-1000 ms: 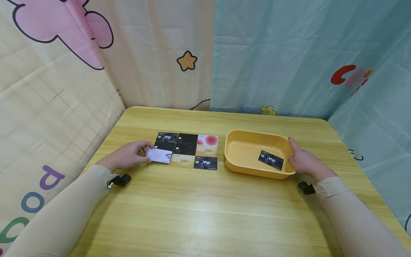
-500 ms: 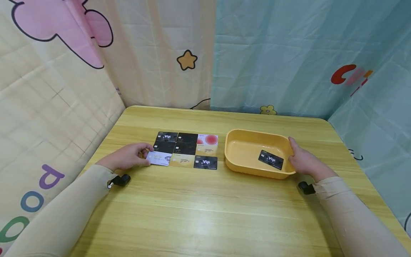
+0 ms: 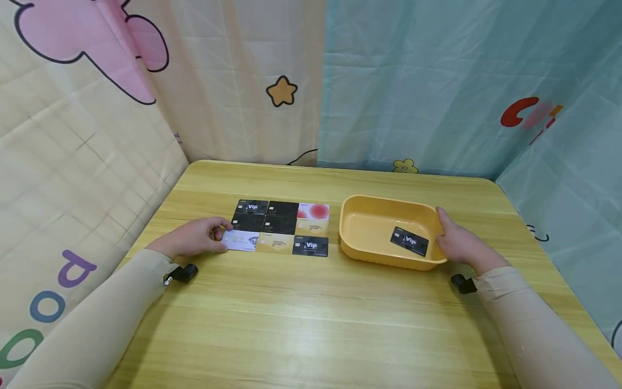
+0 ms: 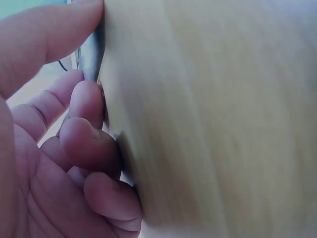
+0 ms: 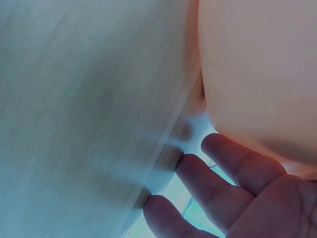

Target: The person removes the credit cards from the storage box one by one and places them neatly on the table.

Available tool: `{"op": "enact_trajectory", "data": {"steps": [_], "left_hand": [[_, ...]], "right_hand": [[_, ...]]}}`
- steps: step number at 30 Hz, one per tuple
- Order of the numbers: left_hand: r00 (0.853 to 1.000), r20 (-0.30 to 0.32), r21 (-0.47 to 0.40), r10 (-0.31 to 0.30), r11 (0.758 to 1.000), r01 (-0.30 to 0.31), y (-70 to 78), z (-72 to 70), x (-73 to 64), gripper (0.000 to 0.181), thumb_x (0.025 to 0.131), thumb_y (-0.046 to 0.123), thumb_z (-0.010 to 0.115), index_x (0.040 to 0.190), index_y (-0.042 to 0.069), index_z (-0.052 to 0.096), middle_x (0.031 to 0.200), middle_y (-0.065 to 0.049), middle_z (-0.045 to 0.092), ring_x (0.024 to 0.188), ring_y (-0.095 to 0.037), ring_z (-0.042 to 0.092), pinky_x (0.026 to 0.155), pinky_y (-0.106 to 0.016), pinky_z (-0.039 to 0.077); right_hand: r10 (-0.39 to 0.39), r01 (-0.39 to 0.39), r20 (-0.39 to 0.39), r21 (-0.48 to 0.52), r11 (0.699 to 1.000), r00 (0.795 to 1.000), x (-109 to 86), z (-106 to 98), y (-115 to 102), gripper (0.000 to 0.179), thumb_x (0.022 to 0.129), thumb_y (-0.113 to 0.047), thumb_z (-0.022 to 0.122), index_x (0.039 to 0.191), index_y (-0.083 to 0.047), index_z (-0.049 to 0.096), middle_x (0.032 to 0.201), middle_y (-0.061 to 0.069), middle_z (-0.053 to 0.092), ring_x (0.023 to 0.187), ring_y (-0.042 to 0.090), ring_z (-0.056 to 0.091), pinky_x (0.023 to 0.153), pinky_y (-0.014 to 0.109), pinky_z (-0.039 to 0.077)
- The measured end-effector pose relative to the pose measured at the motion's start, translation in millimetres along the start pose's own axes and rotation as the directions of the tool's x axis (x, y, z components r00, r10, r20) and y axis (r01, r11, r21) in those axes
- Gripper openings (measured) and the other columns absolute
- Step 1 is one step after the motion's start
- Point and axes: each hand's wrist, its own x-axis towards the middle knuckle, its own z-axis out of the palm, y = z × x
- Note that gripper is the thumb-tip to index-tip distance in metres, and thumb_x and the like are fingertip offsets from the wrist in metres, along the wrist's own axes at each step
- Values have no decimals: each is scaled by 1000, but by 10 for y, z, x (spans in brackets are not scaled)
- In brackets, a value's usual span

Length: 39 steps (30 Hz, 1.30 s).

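Note:
In the head view my left hand is at the left side of a white VIP card, pinching its edge between thumb and fingers. That card lies flat at the front left corner of a block of cards, beside a gold card and a black Vip card. In the left wrist view the fingers are curled, their tips close to the table. My right hand holds the right end of a yellow plastic tray. Another black Vip card lies askew inside the tray.
Behind the front row lie dark cards, a second gold card and a pink-and-white card. All rest on a wood-grain table. Printed curtains hang behind and at both sides.
The white VIP card has moved slightly toward the table's front and settled level with the front row, showing more of the dark card behind it. The right hand and tray stay put.

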Motion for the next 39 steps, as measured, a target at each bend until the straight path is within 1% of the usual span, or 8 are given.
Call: {"op": "enact_trajectory", "data": {"steps": [9, 17, 26, 39], "left_hand": [[1000, 7, -8, -20, 1000, 20, 7, 7, 2, 44, 91, 21, 82, 128, 6, 63, 94, -3, 56, 88, -20, 53, 83, -38, 40], [1000, 10, 13, -19, 1000, 18, 7, 11, -1, 38, 94, 23, 80, 127, 11, 66, 94, -2, 55, 87, -20, 51, 82, -38, 39], [1000, 13, 10, -11, 1000, 11, 6, 15, -5, 35, 94, 22, 80, 125, 11, 67, 91, -2, 53, 84, -20, 50, 81, -38, 38], [1000, 19, 9, -20, 1000, 20, 39, 4, -15, 38, 94, 25, 80, 127, 12, 66, 92, -2, 53, 85, -19, 49, 80, -38, 38]], "right_hand": [[-7, 7, -7, 1, 1000, 1000, -18, 0, -14, 76, 104, -8, 37, 162, 10, -8, 154, 49, 29, 120, 49, 57, 105, 64, 45], [-3, 3, -7, 3, 1000, 1000, -14, 5, -10, 76, 104, -7, 37, 162, 10, -8, 153, 50, 31, 114, 47, 60, 99, 60, 48], [4, -4, -4, 6, 1000, 1000, -11, 13, -14, 76, 104, -8, 38, 162, 9, -8, 152, 49, 32, 114, 47, 59, 99, 60, 48], [-2, 2, -5, 10, 1000, 1000, -7, 15, -11, 76, 104, -7, 37, 162, 9, -9, 154, 49, 30, 117, 48, 58, 102, 61, 47]]}}
